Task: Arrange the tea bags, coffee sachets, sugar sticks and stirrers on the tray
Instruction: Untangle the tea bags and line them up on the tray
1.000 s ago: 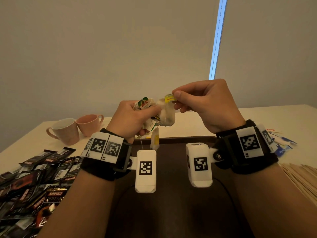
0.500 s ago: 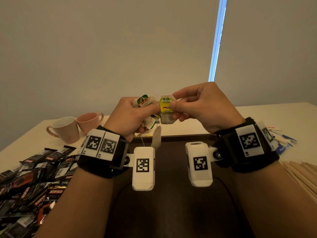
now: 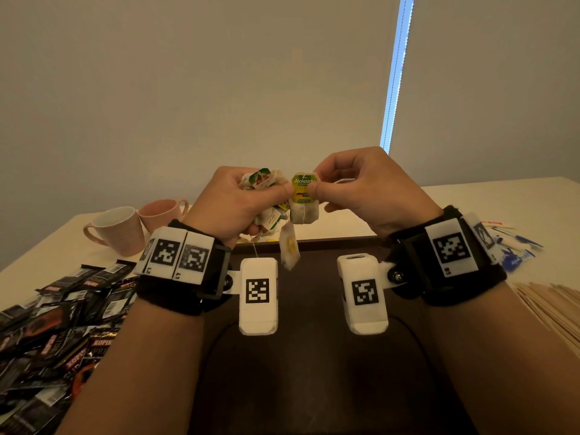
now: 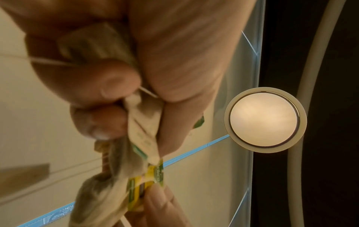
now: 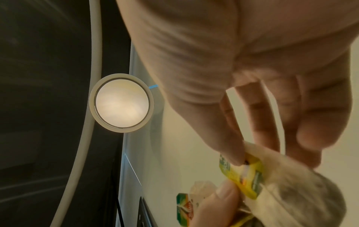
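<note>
The tea bag (image 3: 303, 211) in the middle of the frame is of thin, matt, slightly fibrous paper, and its yellow-green tag (image 3: 303, 187) is of smooth printed paper. The coffee sachets (image 3: 59, 328) at the lower left are of glossy black foil that reflects the light. The two cups (image 3: 120, 229) at the left look like smooth ceramic. The tray (image 3: 314, 372) at the bottom centre has a dark, matt surface. The stirrers (image 3: 552, 304) at the right edge are of pale, plain wood.

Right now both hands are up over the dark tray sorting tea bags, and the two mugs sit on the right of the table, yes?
Not quite: in the head view the two mugs sit on the left of the table, beyond the coffee sachets. The rest holds.
</note>
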The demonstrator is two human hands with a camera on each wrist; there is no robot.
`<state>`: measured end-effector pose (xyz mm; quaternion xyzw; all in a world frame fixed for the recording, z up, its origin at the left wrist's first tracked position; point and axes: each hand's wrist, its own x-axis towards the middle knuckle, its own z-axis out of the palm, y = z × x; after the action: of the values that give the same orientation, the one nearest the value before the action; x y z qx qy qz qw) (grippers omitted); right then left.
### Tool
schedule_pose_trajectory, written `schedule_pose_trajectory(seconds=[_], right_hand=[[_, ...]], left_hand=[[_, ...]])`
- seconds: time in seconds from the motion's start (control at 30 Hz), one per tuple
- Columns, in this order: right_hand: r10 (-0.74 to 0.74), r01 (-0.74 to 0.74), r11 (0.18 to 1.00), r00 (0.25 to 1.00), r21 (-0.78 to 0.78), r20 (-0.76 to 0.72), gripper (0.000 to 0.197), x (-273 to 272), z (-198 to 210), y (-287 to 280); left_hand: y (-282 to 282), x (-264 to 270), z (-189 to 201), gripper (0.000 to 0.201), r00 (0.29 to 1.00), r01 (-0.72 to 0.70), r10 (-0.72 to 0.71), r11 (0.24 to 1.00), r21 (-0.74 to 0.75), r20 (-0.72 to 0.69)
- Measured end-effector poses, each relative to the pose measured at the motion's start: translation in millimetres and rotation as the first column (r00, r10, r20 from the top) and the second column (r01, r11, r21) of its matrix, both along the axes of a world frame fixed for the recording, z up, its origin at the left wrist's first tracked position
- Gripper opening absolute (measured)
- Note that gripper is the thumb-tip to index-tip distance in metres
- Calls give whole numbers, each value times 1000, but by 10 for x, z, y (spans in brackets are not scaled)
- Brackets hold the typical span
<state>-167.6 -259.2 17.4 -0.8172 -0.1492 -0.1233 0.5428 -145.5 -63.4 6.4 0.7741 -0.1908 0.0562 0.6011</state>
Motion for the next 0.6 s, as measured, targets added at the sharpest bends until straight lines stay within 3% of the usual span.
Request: schedule_pose_trajectory(seconds=[0.13, 0.33, 0.43, 0.6], right_hand=[[106, -102, 994, 987, 42, -117, 14, -26, 7, 28], [69, -103, 988, 962, -118, -264, 17, 203, 52, 235], [52, -119, 976, 941, -183, -333, 10, 387, 8, 458], [20, -173, 928, 908, -331, -418, 10, 686, -190, 893]], left_hand=[[101, -50, 49, 20, 1000, -25, 25, 999, 36, -6], [509, -158, 15, 13, 989, -137, 139, 990, 31, -57], [645, -181, 61, 12, 978, -189, 184, 981, -43, -96], [709, -167, 262, 14, 981, -193, 189, 975, -108, -40]])
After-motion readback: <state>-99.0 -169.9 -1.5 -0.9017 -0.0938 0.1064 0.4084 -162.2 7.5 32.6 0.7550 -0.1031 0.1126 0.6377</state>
